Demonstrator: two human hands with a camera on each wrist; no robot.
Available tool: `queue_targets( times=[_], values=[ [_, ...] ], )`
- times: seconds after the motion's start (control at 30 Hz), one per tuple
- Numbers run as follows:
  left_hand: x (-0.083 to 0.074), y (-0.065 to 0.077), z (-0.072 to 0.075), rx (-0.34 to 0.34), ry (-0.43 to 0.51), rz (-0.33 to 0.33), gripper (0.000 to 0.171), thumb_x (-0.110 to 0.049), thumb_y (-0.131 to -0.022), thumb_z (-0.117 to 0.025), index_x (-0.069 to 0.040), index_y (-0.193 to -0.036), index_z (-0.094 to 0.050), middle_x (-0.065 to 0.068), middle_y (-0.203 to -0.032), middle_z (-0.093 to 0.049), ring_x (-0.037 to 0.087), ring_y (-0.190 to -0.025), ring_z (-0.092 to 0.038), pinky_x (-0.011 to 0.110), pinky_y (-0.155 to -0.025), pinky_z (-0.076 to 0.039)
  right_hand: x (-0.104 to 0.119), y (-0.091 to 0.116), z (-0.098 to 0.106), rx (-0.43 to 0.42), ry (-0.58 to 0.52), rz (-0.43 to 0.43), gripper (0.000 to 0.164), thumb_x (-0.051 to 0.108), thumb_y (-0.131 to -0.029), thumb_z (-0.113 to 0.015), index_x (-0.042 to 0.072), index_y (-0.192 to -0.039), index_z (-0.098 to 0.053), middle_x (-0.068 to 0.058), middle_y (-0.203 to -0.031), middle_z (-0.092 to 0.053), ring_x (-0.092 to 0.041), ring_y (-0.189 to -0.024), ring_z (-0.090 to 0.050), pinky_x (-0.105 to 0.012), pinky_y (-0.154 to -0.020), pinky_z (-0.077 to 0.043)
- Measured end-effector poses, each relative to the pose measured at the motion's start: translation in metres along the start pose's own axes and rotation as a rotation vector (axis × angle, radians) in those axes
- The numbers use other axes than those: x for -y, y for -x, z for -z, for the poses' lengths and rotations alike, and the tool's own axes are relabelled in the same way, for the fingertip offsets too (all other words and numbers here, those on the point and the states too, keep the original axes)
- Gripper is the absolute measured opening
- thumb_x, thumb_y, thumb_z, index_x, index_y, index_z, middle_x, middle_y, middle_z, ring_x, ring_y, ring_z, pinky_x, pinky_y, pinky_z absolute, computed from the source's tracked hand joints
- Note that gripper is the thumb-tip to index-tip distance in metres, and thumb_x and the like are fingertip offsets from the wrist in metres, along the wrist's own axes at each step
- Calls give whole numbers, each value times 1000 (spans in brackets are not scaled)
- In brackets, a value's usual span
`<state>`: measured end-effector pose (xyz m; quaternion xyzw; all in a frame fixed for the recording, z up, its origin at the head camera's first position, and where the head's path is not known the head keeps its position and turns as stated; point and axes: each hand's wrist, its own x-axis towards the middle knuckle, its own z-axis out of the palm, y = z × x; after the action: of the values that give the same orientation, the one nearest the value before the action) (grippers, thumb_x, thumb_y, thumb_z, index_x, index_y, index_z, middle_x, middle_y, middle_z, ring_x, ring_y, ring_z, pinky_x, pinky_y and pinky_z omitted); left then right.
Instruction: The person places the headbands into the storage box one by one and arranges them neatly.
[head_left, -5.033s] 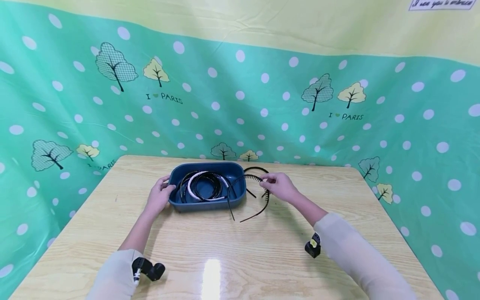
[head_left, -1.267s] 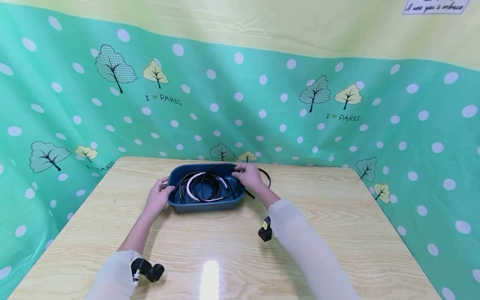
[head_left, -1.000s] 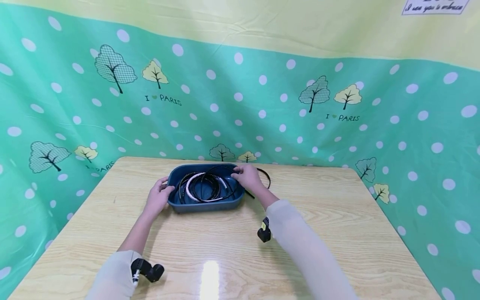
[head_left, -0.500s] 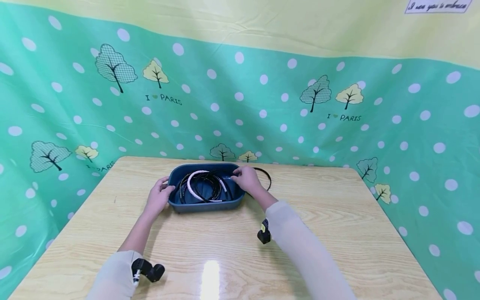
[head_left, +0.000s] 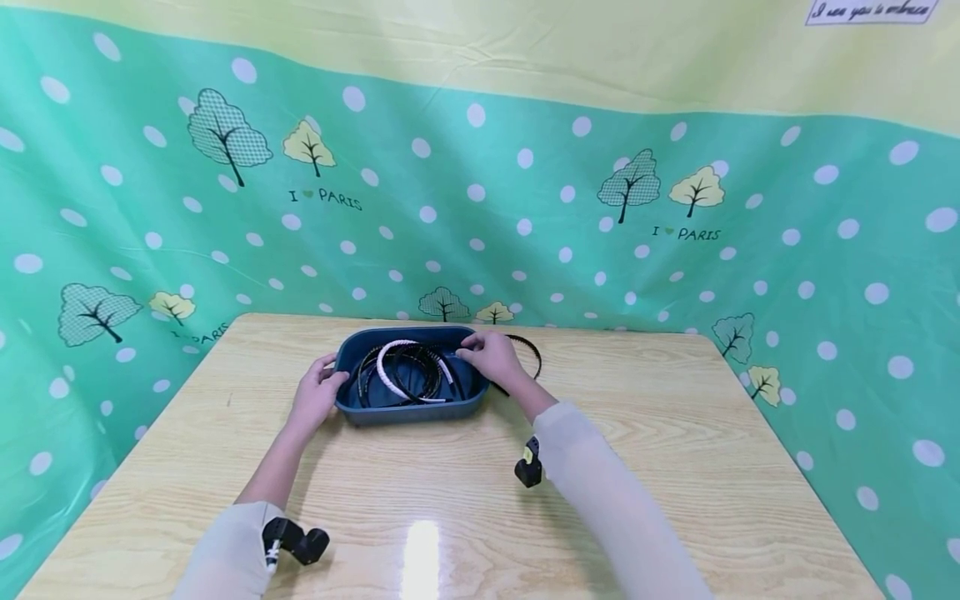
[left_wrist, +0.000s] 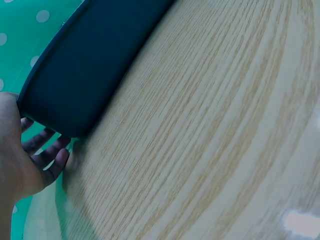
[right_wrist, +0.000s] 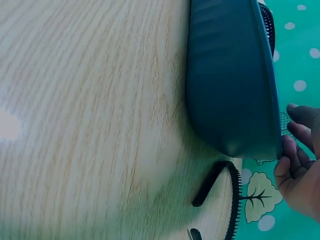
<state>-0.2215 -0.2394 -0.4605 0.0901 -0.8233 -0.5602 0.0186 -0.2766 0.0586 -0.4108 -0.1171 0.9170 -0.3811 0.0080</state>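
Note:
A dark blue plastic tub [head_left: 420, 412] stands near the back of the table. My left hand [head_left: 313, 396] holds its left end, the thumb at the rim and the fingers along the outer wall [left_wrist: 47, 155]. Inside lie a white headband [head_left: 384, 371] and several black headbands [head_left: 431, 379], overlapping in a loose coil. My right hand [head_left: 495, 360] is over the tub's right end, thumb and forefinger apart with nothing between them; its other fingers are at the rim in the right wrist view. A black toothed headband [right_wrist: 235, 195] lies on the table just right of the tub, partly hidden behind that hand.
The wood-grain table [head_left: 420, 483] reaches back to a green dotted curtain [head_left: 480, 217] close behind the tub. A black wrist camera [head_left: 296, 540] sits on the left sleeve and another wrist camera [head_left: 528, 465] on the right.
My right hand has carried a black toothed headband from the tub's right side into it and let it go among the others. My left hand has kept its hold on the tub.

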Motion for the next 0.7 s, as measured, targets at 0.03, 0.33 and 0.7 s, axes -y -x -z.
queue_targets(
  times=[0.03, 0.33, 0.7],
  values=[
    [0, 0, 0, 0, 0, 0, 52, -22, -97, -44, -9, -145, -30, 26, -136, -44, 35, -122, -45, 43, -99, -38, 0, 0, 0, 0, -5, 1, 23, 25, -87, -66, 10, -103, -71, -3, -76, -62, -12, -62, -48, -22, -56, -38],
    [0, 1, 0, 0, -12, -2, 51, -23, -97, -43, -9, -145, -31, 26, -136, -44, 35, -121, -46, 40, -96, -40, 0, 2, 4, 5, -100, -9, 24, 25, -86, -67, 9, -103, -71, -3, -80, -62, -13, -68, -50, -23, -58, -40],
    [-3, 3, 1, 5, -30, 4, 52, -25, -98, -43, -10, -146, -30, 26, -137, -44, 35, -120, -47, 31, -86, -41, 3, 4, 14, -16, -144, -56, 26, 28, -86, -67, 11, -106, -70, -3, -93, -65, -14, -76, -52, -24, -63, -42]
  ],
)
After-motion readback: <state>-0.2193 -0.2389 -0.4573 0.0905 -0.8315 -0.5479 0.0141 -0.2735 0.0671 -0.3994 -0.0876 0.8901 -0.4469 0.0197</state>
